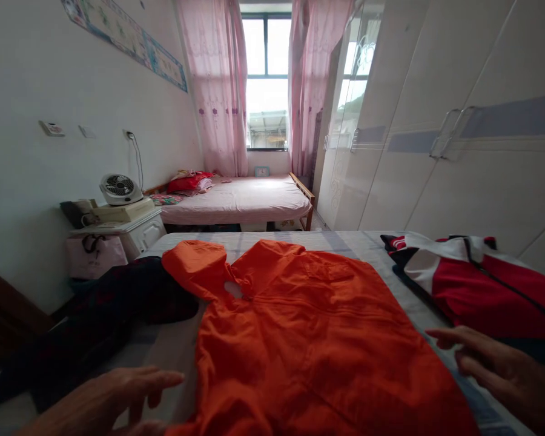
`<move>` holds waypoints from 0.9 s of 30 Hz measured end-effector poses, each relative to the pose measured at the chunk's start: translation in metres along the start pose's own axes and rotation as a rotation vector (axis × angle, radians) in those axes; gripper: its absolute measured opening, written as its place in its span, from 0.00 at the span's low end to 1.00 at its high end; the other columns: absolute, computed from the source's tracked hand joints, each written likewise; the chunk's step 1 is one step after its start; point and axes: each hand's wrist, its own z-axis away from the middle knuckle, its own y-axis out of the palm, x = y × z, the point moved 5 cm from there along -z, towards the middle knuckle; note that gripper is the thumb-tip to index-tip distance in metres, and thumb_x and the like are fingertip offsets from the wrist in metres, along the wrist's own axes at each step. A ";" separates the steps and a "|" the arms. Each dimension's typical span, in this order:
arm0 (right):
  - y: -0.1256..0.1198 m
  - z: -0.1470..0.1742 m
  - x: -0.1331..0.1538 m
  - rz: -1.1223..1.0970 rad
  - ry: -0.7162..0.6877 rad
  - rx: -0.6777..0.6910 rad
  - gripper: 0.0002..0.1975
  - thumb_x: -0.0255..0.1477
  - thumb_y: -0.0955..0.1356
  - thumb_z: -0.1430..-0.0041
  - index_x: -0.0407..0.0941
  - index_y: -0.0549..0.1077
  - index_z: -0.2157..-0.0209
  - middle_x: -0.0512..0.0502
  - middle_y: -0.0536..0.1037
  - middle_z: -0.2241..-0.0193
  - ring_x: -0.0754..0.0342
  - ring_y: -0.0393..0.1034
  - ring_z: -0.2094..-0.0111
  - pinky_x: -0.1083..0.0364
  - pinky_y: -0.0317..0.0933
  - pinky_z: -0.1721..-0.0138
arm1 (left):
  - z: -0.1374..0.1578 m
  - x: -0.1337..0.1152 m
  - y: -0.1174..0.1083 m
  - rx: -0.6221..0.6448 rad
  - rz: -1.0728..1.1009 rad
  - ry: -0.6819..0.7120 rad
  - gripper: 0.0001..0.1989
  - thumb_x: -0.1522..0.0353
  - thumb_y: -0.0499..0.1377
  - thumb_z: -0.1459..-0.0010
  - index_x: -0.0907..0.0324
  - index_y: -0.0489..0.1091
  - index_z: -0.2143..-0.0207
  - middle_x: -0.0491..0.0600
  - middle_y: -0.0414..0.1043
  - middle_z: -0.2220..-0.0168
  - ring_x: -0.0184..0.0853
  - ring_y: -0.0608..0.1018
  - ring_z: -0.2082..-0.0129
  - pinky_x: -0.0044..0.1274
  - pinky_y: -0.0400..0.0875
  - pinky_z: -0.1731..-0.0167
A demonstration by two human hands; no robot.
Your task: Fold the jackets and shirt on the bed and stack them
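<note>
An orange hooded jacket (318,339) lies spread out on a bed with a pale checked sheet (331,242), its hood (195,263) at the upper left. Beside the jacket's left edge is my left hand (113,396), fingers apart and holding nothing; its thumb comes close to the orange cloth, and I cannot tell whether they touch. My right hand (495,369) hovers by the jacket's right edge with the index finger stretched out, also with nothing in it.
A red, white and black jacket (495,284) lies at the right. Dark clothing (104,309) is on the left. Beyond stand a nightstand (140,233) with a fan (120,189), a second bed (249,197) under the window, and a white wardrobe (404,188) along the right wall.
</note>
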 end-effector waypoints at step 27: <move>0.082 -0.198 0.018 -0.038 0.024 0.082 0.15 0.41 0.63 0.47 0.44 0.73 0.70 0.45 0.78 0.72 0.47 0.73 0.65 0.50 0.66 0.61 | -0.247 -0.012 0.070 0.009 0.041 -0.036 0.16 0.58 0.54 0.49 0.61 0.73 0.72 0.52 0.76 0.72 0.43 0.77 0.65 0.28 0.70 0.64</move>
